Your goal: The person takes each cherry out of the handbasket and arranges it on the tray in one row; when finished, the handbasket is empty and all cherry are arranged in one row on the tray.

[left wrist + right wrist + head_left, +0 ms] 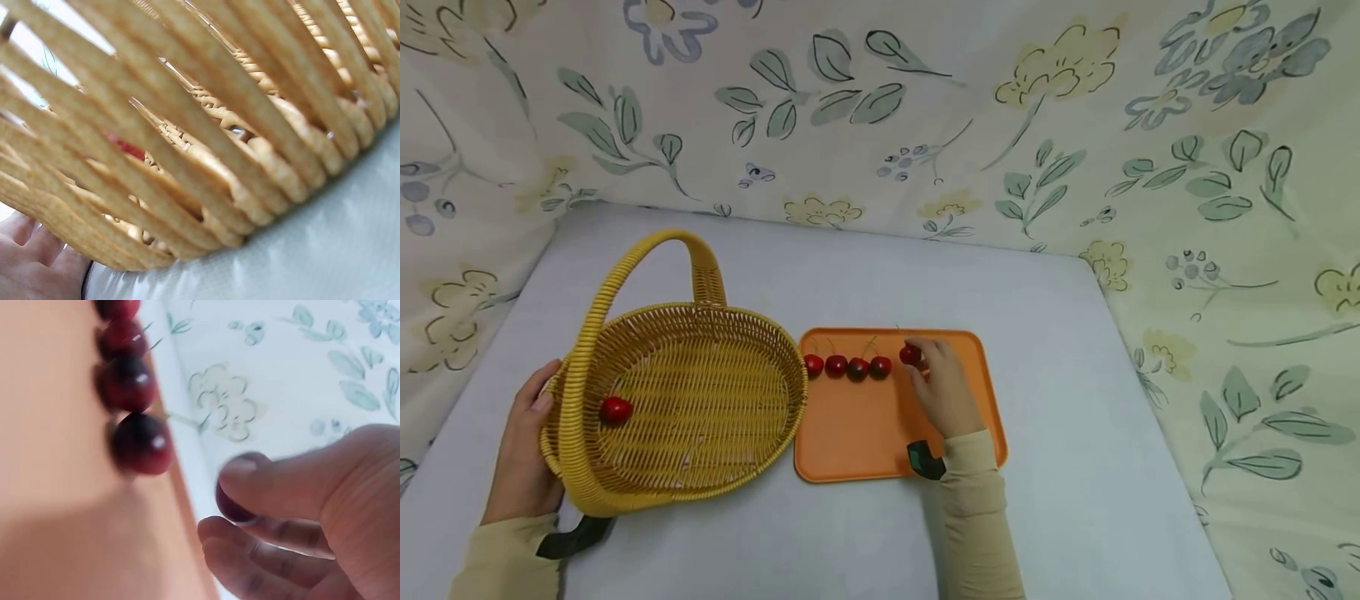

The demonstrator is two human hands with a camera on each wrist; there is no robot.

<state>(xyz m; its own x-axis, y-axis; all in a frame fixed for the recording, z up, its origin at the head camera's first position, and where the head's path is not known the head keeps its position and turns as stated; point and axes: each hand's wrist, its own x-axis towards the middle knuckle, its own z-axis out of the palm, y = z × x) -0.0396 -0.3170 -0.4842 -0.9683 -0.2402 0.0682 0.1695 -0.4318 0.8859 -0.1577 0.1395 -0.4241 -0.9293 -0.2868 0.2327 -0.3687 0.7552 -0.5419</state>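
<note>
In the head view my left hand (529,454) grips the left rim of a yellow wicker basket (700,492) with a tall arched handle. One red cherry (616,411) lies inside it, near the left wall. My right hand (946,387) pinches another cherry (911,355) between thumb and fingers over an orange tray (857,433). In the right wrist view the thumb covers part of this cherry (232,503). Several dark red cherries (858,368) with green stems sit in a row along the tray's back part, left of that hand.
The basket's right side touches or nearly touches the tray's left edge. Both stand on a white table (1060,417). A flowered cloth (880,108) hangs behind the table and along its sides. Dark straps (925,460) sit at both wrists.
</note>
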